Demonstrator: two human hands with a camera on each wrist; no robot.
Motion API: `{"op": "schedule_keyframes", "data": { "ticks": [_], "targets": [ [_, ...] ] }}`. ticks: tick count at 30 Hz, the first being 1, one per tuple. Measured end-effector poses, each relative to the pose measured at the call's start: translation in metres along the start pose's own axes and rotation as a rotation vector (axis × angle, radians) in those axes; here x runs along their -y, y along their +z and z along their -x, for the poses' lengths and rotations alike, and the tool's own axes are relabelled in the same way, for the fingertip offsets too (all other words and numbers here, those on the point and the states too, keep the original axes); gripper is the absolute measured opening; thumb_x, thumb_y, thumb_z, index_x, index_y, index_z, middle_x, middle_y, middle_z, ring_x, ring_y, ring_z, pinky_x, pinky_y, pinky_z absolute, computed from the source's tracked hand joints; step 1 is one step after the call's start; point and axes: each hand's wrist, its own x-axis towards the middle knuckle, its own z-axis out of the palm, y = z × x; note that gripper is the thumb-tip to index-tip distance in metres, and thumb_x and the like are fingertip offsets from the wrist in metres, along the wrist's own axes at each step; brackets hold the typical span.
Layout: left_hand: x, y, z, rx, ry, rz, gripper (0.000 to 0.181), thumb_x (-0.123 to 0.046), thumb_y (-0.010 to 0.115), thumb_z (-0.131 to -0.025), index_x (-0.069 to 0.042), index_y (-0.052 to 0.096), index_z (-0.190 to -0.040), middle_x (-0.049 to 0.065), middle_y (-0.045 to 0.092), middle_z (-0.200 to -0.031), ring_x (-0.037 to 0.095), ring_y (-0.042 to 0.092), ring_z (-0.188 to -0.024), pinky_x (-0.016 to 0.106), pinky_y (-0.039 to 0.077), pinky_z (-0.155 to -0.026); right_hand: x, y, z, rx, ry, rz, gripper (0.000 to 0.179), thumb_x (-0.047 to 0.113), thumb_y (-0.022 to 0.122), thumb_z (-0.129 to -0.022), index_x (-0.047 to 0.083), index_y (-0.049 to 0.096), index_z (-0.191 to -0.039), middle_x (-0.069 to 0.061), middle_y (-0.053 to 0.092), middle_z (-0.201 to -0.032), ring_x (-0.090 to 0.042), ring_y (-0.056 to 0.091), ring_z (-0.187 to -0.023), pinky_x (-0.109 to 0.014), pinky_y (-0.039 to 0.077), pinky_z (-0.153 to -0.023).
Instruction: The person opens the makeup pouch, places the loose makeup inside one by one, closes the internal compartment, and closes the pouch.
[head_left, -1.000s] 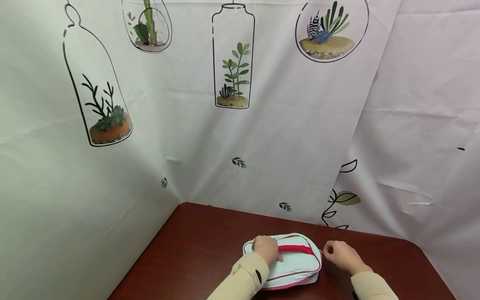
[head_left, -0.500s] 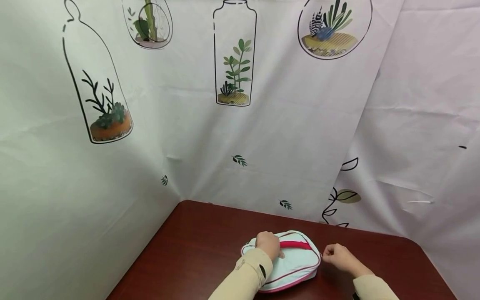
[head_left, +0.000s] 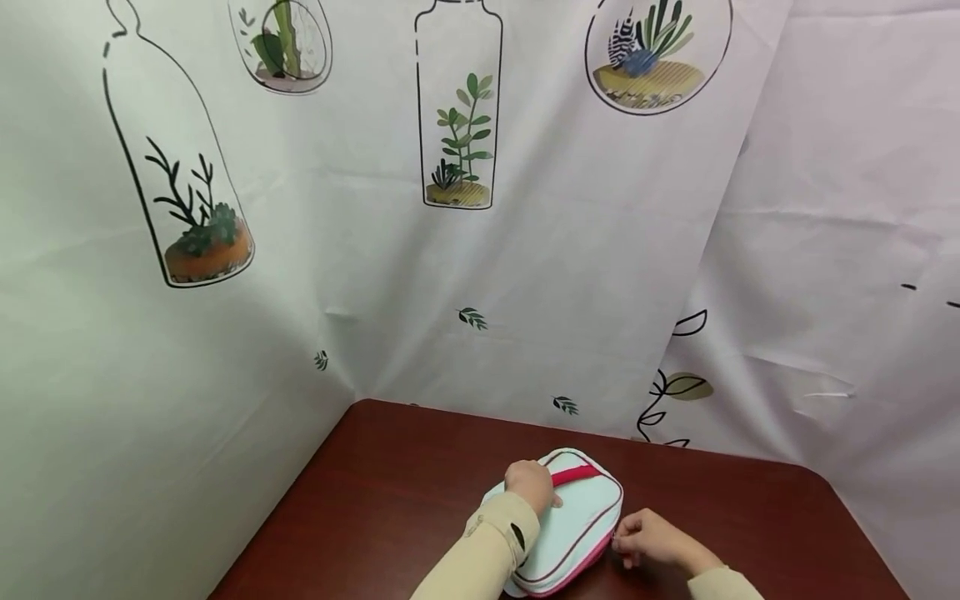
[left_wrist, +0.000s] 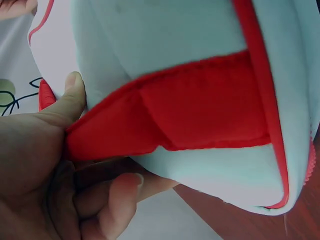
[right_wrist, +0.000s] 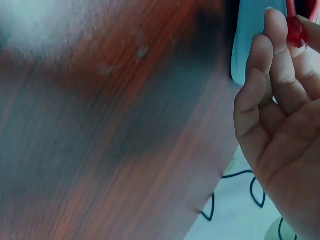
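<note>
A pale blue zippered pouch [head_left: 579, 510] with red piping rests on the table, its right end turned toward the back. My left hand [head_left: 529, 485] grips its red strap handle [left_wrist: 210, 107]; the thumb lies against the pale fabric in the left wrist view. Pink zipper teeth [left_wrist: 311, 162] show along the pouch's edge there. At the pouch's right side, my right hand [head_left: 654, 537] pinches a small red zipper pull [right_wrist: 296, 33] between thumb and fingers. How far the zipper is drawn cannot be seen.
The dark red-brown wooden table [head_left: 405, 492] ends at a white cloth backdrop [head_left: 570, 275] printed with plants in jars, behind and to the left. More pale cloth [head_left: 847, 250] hangs on the right.
The pouch has turned counterclockwise, its right end swinging toward the back. My right hand has moved nearer and a little left along the pouch's side. My left hand keeps its hold on the handle.
</note>
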Motion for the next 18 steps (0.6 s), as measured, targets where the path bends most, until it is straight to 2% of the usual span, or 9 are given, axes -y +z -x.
{"op": "schedule_keyframes", "data": {
  "ticks": [2, 5, 6, 8, 12, 16, 17, 18],
  "targets": [
    [0.002, -0.001, 0.000, 0.014, -0.013, 0.024, 0.056, -0.069, 0.064, -0.066, -0.017, 0.073, -0.085, -0.006, 0.065, -0.079, 0.010, 0.055, -0.057, 0.027, 0.045, -0.048, 0.002, 0.003, -0.002, 0.027, -0.031, -0.005, 0.021, 0.003, 0.060, -0.084, -0.016, 0.058, -0.075, -0.005, 0.057, -0.059, -0.009, 0.053, -0.054, -0.023, 0.044, -0.050],
    [0.006, -0.004, 0.005, 0.001, -0.016, 0.066, 0.055, -0.067, 0.065, -0.067, -0.015, 0.073, -0.085, -0.005, 0.065, -0.078, 0.011, 0.057, -0.061, 0.028, 0.047, -0.052, 0.003, 0.009, -0.004, 0.052, -0.063, -0.014, 0.020, 0.002, 0.060, -0.083, -0.016, 0.058, -0.074, -0.004, 0.057, -0.059, -0.008, 0.052, -0.053, -0.021, 0.043, -0.050],
    [0.008, -0.011, 0.010, 0.004, -0.020, 0.086, 0.054, -0.064, 0.067, -0.068, -0.014, 0.072, -0.088, -0.004, 0.066, -0.081, 0.012, 0.058, -0.064, 0.028, 0.048, -0.056, 0.004, 0.011, -0.004, 0.056, -0.067, -0.017, 0.020, 0.002, 0.060, -0.082, -0.016, 0.058, -0.074, -0.003, 0.057, -0.058, -0.007, 0.052, -0.053, -0.021, 0.042, -0.050],
    [0.011, -0.013, 0.014, -0.004, -0.024, 0.120, 0.058, -0.062, 0.068, -0.069, -0.011, 0.071, -0.096, -0.003, 0.066, -0.086, 0.013, 0.060, -0.068, 0.028, 0.049, -0.059, 0.004, 0.015, -0.005, 0.064, -0.068, -0.026, 0.019, 0.002, 0.059, -0.082, -0.016, 0.058, -0.074, -0.002, 0.056, -0.058, -0.007, 0.052, -0.053, -0.020, 0.041, -0.050],
    [0.012, -0.011, 0.011, 0.013, -0.048, 0.188, 0.073, -0.060, 0.069, -0.069, -0.006, 0.061, -0.118, 0.002, 0.067, -0.096, 0.016, 0.062, -0.070, 0.030, 0.050, -0.061, 0.006, 0.022, -0.005, 0.117, -0.068, -0.037, 0.017, 0.000, 0.058, -0.081, -0.016, 0.057, -0.075, 0.002, 0.056, -0.059, -0.006, 0.052, -0.053, -0.019, 0.041, -0.050],
    [0.012, -0.001, 0.001, -0.004, -0.080, 0.256, 0.072, -0.057, 0.071, -0.069, -0.004, 0.061, -0.116, 0.005, 0.066, -0.091, 0.017, 0.060, -0.063, 0.032, 0.050, -0.058, 0.008, 0.027, -0.008, 0.246, -0.106, -0.060, 0.016, 0.000, 0.057, -0.080, -0.016, 0.057, -0.076, 0.002, 0.058, -0.061, -0.002, 0.053, -0.056, -0.018, 0.043, -0.051],
    [0.011, 0.010, -0.006, -0.039, -0.080, 0.264, 0.072, -0.059, 0.070, -0.069, -0.004, 0.062, -0.115, 0.005, 0.066, -0.090, 0.017, 0.059, -0.062, 0.033, 0.050, -0.057, 0.009, 0.028, -0.008, 0.284, -0.117, -0.059, 0.014, 0.000, 0.057, -0.081, -0.013, 0.057, -0.075, 0.004, 0.058, -0.062, -0.001, 0.054, -0.056, -0.019, 0.045, -0.051],
    [0.012, 0.013, -0.008, -0.051, -0.086, 0.278, 0.070, -0.059, 0.070, -0.070, -0.004, 0.062, -0.113, 0.005, 0.065, -0.090, 0.017, 0.059, -0.062, 0.033, 0.050, -0.057, 0.009, 0.029, -0.008, 0.299, -0.120, -0.065, 0.014, 0.001, 0.057, -0.081, -0.012, 0.057, -0.075, 0.003, 0.058, -0.061, -0.001, 0.054, -0.056, -0.019, 0.044, -0.050]
  ]
}}
